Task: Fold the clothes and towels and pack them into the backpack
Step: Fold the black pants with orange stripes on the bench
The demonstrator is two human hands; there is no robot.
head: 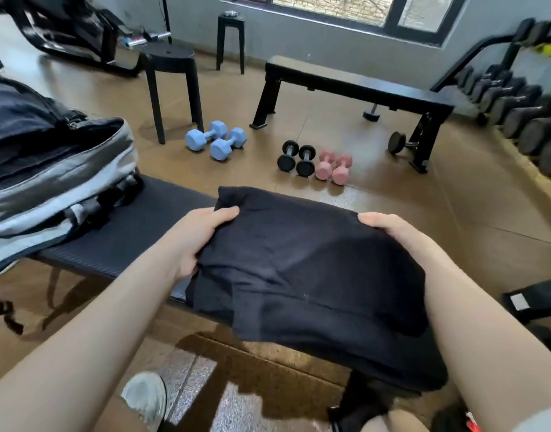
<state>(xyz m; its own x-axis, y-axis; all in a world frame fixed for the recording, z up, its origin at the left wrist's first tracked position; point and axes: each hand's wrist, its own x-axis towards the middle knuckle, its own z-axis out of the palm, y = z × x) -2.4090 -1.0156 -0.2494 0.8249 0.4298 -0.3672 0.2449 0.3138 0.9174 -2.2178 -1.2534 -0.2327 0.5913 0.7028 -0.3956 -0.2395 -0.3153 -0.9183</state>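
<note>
Backpack (49,169) gapes open at bench's (137,226) left end. Dumbbells (216,140) on floor beyond bench. Folded black garment (305,275) over bench, long axis left-right; left hand (202,235) and right hand (392,232) grip its ends.

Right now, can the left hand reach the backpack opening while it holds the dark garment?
Probably yes. The backpack lies open on the bench, just left of the left hand, with nothing between them. But both it and the right hand grip the folded garment.
</note>
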